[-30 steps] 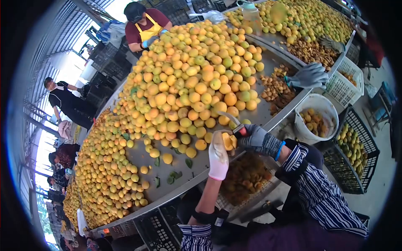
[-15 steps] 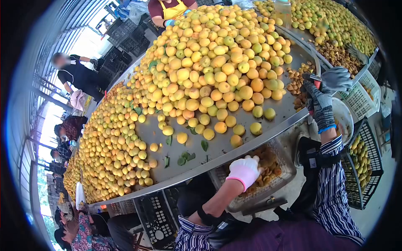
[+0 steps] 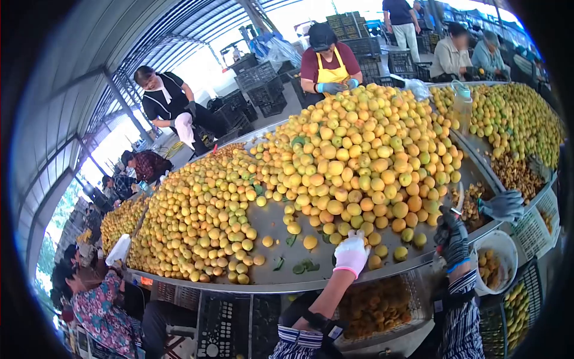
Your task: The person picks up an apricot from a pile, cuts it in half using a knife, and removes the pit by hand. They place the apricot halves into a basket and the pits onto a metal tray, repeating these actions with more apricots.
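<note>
My left hand (image 3: pixel 351 256), in a white and pink glove, reaches over the near edge of the metal table (image 3: pixel 281 248). Its fingers stretch forward to the apricots (image 3: pixel 335 206) at the foot of the large pile, fingertips right among the fruit. Over the table's edge to the right, my right hand (image 3: pixel 452 236), in a dark knit glove, is closed round a small tool (image 3: pixel 459 203) with a metal end, mostly hidden by the fingers. Beneath my left forearm, a basket (image 3: pixel 421 293) of split apricots stands below the table edge.
A grey glove (image 3: pixel 503 207) shows at the table's right edge. A white bucket (image 3: pixel 508 248) and crates of fruit stand at right. Across the table, a person in a yellow apron (image 3: pixel 332 75) handles fruit; other people are at left and behind. A bottle (image 3: pixel 461 110) stands among the apricots.
My left hand has moved up from the basket of split apricots to the pile. The view has tilted upward, showing more of the people and shed. My right hand keeps its hold near the table edge.
</note>
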The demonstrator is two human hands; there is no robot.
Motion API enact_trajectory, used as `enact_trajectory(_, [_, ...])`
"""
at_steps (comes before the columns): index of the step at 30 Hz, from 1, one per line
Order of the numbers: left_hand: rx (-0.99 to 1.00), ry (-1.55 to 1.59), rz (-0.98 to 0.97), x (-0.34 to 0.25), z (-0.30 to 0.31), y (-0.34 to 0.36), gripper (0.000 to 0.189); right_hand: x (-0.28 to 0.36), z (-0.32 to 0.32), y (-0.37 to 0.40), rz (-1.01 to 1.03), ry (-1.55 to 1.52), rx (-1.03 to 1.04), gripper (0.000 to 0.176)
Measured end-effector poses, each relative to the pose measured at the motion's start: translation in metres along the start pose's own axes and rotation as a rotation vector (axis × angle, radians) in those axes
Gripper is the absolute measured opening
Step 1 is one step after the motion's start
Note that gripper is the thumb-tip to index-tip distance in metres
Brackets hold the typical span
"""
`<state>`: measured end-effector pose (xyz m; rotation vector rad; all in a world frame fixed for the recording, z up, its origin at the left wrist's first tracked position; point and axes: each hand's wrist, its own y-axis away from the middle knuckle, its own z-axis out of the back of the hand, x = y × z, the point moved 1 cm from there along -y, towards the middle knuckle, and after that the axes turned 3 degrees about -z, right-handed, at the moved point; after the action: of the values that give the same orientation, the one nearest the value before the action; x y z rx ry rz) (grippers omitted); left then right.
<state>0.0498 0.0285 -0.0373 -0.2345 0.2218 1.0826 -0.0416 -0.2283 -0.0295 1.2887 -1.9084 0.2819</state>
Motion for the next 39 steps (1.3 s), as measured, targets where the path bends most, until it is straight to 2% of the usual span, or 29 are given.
enact_trajectory(6, [0.025, -0.11, 0.004, 0.002, -0.03, -0.013, 0.036, -0.026, -0.007, 0.002, -0.093, 0.06, 0.031, 0.027])
enact_trajectory(8, [-0.004, -0.093, 0.077, 0.007, -0.036, -0.019, 0.034, -0.027, -0.013, 0.008, -0.098, 0.06, 0.027, 0.023])
enact_trajectory(10, [-0.021, -0.123, 0.105, 0.006, -0.037, -0.017, 0.031, -0.026, -0.016, 0.011, -0.118, 0.172, 0.02, 0.023])
enact_trajectory(14, [0.057, -0.135, 0.162, 0.009, -0.029, -0.017, 0.032, -0.024, -0.028, 0.026, -0.187, 0.124, 0.079, 0.02])
enact_trajectory(18, [0.124, -0.102, 0.199, 0.006, -0.023, -0.013, 0.034, -0.031, -0.035, 0.029, -0.233, 0.197, 0.045, 0.021])
enact_trajectory(22, [0.094, -0.107, 0.226, 0.01, -0.037, -0.017, 0.032, -0.046, -0.035, 0.025, -0.262, 0.24, 0.037, 0.019])
enact_trajectory(24, [0.0, -0.115, 0.142, 0.013, -0.038, -0.015, 0.034, -0.052, -0.032, 0.024, -0.226, 0.316, 0.112, 0.014])
enact_trajectory(26, [-0.154, -0.026, 0.008, 0.017, -0.031, -0.008, 0.039, -0.052, -0.041, 0.03, -0.255, 0.35, 0.093, 0.014])
enact_trajectory(27, [-0.16, 0.027, -0.018, 0.012, -0.016, -0.004, 0.04, -0.053, -0.045, 0.032, -0.212, 0.379, 0.143, 0.015])
enact_trajectory(29, [-0.309, 0.351, -0.187, 0.007, 0.003, 0.0, 0.043, -0.049, -0.053, 0.041, -0.209, 0.496, 0.146, 0.017])
enact_trajectory(30, [-0.313, 0.612, -0.186, 0.003, 0.006, 0.0, 0.042, -0.055, -0.05, 0.038, -0.226, 0.463, 0.187, 0.019])
enact_trajectory(32, [-0.315, 0.771, -0.235, -0.005, 0.009, 0.004, 0.046, -0.055, -0.052, 0.04, -0.267, 0.401, 0.226, 0.023])
enact_trajectory(34, [-0.233, 0.954, -0.269, -0.016, 0.012, 0.009, 0.05, -0.059, -0.05, 0.041, -0.295, 0.326, 0.254, 0.028])
enact_trajectory(37, [-0.215, 0.836, -0.347, -0.026, 0.019, 0.014, 0.053, -0.059, -0.052, 0.042, -0.271, 0.343, 0.225, 0.029])
enact_trajectory(39, [-0.165, 0.874, -0.32, -0.035, 0.031, 0.019, 0.052, -0.053, -0.059, 0.044, -0.259, 0.329, 0.216, 0.024])
